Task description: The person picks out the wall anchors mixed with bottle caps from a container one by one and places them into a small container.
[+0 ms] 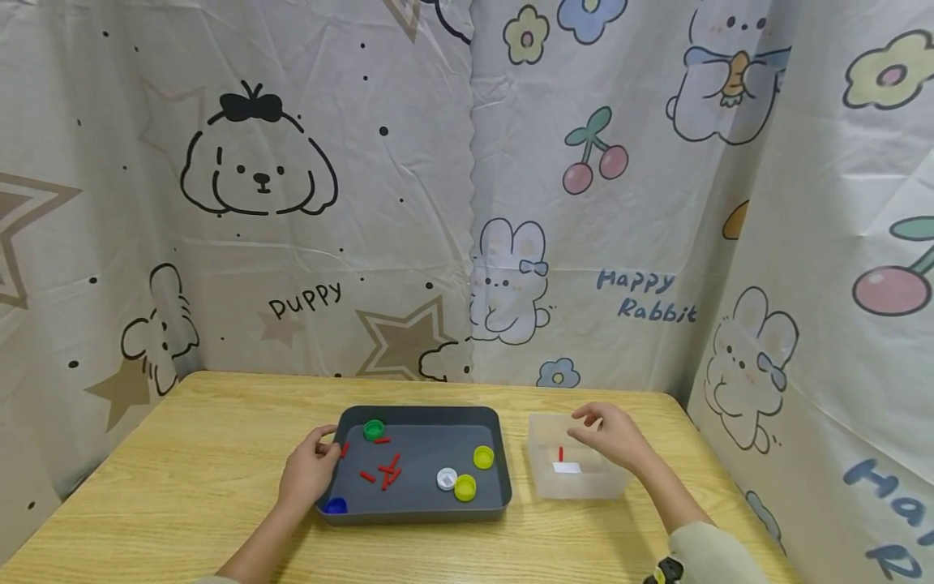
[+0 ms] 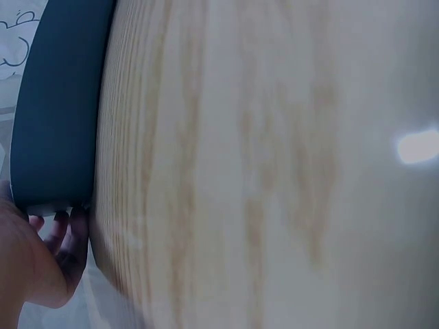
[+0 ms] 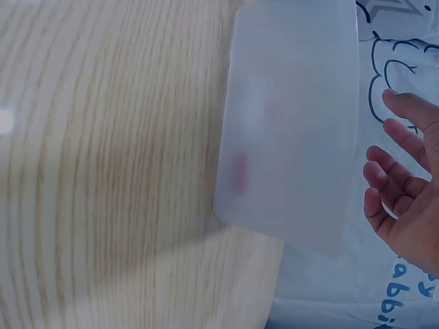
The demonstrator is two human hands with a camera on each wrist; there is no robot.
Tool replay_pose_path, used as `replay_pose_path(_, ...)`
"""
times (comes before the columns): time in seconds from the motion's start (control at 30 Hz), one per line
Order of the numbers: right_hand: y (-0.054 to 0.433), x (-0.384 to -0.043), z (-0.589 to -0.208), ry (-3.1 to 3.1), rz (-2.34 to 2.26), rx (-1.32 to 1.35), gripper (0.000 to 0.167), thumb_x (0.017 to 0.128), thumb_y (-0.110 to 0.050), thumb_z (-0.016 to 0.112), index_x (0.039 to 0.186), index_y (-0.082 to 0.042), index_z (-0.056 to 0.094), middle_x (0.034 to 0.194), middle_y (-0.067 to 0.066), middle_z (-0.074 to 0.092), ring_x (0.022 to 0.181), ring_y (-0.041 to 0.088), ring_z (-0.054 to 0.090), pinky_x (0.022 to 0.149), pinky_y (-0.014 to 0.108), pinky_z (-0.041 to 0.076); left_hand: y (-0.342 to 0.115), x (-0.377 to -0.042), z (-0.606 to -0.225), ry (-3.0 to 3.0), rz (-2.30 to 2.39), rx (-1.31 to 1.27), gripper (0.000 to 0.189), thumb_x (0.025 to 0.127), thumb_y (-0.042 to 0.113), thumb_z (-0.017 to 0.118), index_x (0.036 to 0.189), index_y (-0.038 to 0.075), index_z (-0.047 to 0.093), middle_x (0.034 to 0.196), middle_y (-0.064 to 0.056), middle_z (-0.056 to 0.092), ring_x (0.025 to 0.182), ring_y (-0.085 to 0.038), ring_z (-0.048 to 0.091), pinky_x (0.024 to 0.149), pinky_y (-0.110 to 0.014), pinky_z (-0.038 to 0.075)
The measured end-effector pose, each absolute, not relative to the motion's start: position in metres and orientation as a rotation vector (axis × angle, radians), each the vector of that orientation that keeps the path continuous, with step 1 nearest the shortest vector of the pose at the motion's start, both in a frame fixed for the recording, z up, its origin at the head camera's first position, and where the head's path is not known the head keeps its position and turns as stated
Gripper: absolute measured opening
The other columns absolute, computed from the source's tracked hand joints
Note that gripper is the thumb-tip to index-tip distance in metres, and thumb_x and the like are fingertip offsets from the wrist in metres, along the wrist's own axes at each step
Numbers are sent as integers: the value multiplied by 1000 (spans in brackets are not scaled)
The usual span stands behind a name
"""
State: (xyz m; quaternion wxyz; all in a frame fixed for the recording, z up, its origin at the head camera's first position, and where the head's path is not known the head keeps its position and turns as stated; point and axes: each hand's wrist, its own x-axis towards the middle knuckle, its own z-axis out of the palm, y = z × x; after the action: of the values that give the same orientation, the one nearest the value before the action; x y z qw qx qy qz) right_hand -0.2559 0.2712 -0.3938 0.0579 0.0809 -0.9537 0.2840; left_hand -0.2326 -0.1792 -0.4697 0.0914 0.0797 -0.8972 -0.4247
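Note:
My left hand (image 1: 310, 470) grips the left end wall of a dark grey tray (image 1: 416, 515); in the left wrist view, its fingers (image 2: 72, 240) bend against the tray's outer side. Inside the tray lie several short red sticks (image 1: 368, 476), a green cap (image 1: 374, 430), a white cap (image 1: 447, 479), two yellow caps (image 1: 484, 457) and a blue cap (image 1: 336, 506) in the near left corner. Over the translucent box (image 1: 584, 487) hovers my right hand (image 1: 611, 438), fingers loosely spread and holding nothing. One red stick (image 1: 561, 454) shows in that box.
A white rectangle (image 1: 567, 468) shows at the box, just below its red stick. Tray and box stand side by side on a wood-grain table (image 1: 219, 438). Patterned cloth (image 1: 409, 243) hangs behind the table and along its sides.

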Motion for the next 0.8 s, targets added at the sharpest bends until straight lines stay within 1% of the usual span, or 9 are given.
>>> replay_pose_path(0.23,259,-259,-391,-2879,884,285,30,82,-26,69,105,-6,67,96,10,63,76,17,53,67,30,43,-180,-233,-471,-2662,-1258,251,39,91,20,51,128,8,53,98,-13,66,82,-23,61,62,-28,41)
replay_pose_path(0.53,241,-262,-388,-2886,905,325,29,82,-27,70,103,-9,67,96,10,64,75,16,53,65,31,44,-180,-233,-470,-2656,-1265,244,39,91,20,52,128,7,53,98,-15,66,82,-23,62,61,-28,41)
replay_pose_path(0.8,223,-265,-388,-2894,911,355,29,82,-28,69,104,-9,67,97,9,62,75,16,51,64,30,43,-179,-232,-469,-2656,-1274,254,39,91,19,52,128,7,53,96,-12,65,80,-21,60,61,-27,39)
